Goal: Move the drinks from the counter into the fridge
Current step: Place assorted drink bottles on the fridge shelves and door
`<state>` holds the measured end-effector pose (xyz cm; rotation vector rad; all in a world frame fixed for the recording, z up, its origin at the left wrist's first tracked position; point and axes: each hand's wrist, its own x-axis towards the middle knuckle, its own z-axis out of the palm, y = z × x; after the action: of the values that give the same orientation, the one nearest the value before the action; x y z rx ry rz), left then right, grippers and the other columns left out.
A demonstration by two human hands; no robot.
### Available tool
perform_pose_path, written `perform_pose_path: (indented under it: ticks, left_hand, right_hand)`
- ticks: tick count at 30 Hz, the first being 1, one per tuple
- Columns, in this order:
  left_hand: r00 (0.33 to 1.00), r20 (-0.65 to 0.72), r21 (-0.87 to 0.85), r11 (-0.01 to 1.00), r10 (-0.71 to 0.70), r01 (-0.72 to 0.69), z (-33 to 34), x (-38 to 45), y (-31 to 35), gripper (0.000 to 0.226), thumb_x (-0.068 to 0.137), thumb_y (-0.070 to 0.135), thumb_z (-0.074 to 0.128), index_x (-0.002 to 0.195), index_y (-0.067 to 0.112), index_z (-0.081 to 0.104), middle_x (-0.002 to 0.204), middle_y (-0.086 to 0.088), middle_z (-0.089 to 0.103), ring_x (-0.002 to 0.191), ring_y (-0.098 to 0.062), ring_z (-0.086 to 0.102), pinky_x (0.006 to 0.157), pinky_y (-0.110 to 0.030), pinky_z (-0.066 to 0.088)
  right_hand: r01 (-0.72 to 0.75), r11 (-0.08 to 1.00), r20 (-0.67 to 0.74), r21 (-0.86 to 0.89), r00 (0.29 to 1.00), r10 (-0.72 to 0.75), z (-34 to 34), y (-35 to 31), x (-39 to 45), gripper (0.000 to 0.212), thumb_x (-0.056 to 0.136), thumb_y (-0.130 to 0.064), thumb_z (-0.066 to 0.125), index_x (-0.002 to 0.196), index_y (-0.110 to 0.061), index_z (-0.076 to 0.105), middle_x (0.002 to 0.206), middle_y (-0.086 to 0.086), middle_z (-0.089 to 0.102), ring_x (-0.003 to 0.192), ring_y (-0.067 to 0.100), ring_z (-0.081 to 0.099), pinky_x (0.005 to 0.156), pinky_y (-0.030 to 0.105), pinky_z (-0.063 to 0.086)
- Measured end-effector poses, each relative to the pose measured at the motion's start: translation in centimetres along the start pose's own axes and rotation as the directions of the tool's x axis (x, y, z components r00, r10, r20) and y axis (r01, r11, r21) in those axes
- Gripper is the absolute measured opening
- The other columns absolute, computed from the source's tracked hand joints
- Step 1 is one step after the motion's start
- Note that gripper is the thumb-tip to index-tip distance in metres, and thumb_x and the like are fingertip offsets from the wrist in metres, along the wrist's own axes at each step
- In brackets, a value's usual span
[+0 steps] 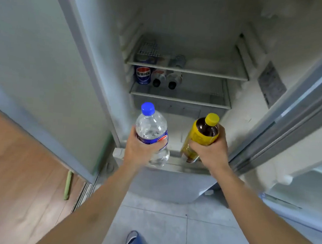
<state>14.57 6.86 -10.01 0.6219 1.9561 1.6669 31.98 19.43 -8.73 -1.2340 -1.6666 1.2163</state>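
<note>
My left hand (142, 150) grips a clear bottle (152, 127) with a blue cap and blue label, held upright in front of the open fridge (182, 18). My right hand (208, 151) grips a yellow-labelled bottle (203, 133) of dark drink with a yellow cap, tilted slightly left. Both bottles hang just above the fridge's lower front edge. Inside, on the lower glass shelf (180, 99), stand a blue can (143, 75) and two dark-capped bottles (166, 79) at the left.
An upper glass shelf (188, 70) sits above the can and bottles. The open fridge door (300, 112) stands at the right. A grey wall panel (36, 65) is at the left, wood flooring below it. A blue slipper (134, 242) rests on the grey tiles.
</note>
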Motion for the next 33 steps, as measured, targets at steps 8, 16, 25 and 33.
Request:
perform_pose_path:
  ticks: [8,16,25,33]
  left_hand:
    - [0.997,0.076,0.06,0.998,0.007,-0.012,1.1,8.4,0.5,0.071,0.042,0.048,0.091,0.102,0.042,0.055,0.1,0.017,0.069,0.092,-0.005,0.068,0.078,-0.025,0.055]
    - [0.989,0.134,0.141,0.989,-0.068,0.049,1.7,12.1,-0.5,0.08,0.04,0.053,0.089,0.112,0.03,0.064,0.098,0.012,0.073,0.091,-0.007,0.07,0.077,-0.027,0.059]
    - [0.965,0.255,0.203,0.979,-0.056,0.003,1.0,13.5,0.2,0.104,0.04,0.053,0.088,0.132,0.036,0.043,0.117,0.013,0.064,0.106,-0.009,0.064,0.082,-0.027,0.057]
    - [0.923,0.384,0.463,0.871,-0.031,-0.164,1.5,14.5,6.6,0.054,0.073,0.071,0.065,0.115,0.04,0.052,0.112,0.011,0.059,0.111,-0.019,0.059,0.087,-0.033,0.046]
  right_hand:
    - [-0.076,0.994,-0.116,-0.078,0.991,0.067,3.5,-0.2,5.0,0.068,0.04,-0.048,0.087,0.096,-0.048,0.048,0.097,-0.017,0.064,0.088,0.0,0.063,0.078,0.032,0.055]
    - [-0.136,0.988,-0.123,-0.07,0.984,0.127,5.7,0.8,8.3,0.078,0.05,-0.039,0.092,0.113,-0.04,0.046,0.105,-0.015,0.063,0.098,0.015,0.064,0.086,0.036,0.054]
    - [-0.14,0.989,-0.103,-0.047,0.986,0.135,4.8,0.6,9.7,0.08,0.056,-0.044,0.092,0.119,-0.04,0.042,0.101,-0.023,0.059,0.098,0.011,0.063,0.084,0.03,0.052]
    - [-0.035,0.846,0.045,-0.531,0.997,0.069,2.6,-5.6,11.6,0.07,0.067,-0.088,0.046,0.077,-0.02,0.06,0.081,-0.003,0.066,0.083,0.024,0.067,0.072,0.034,0.054]
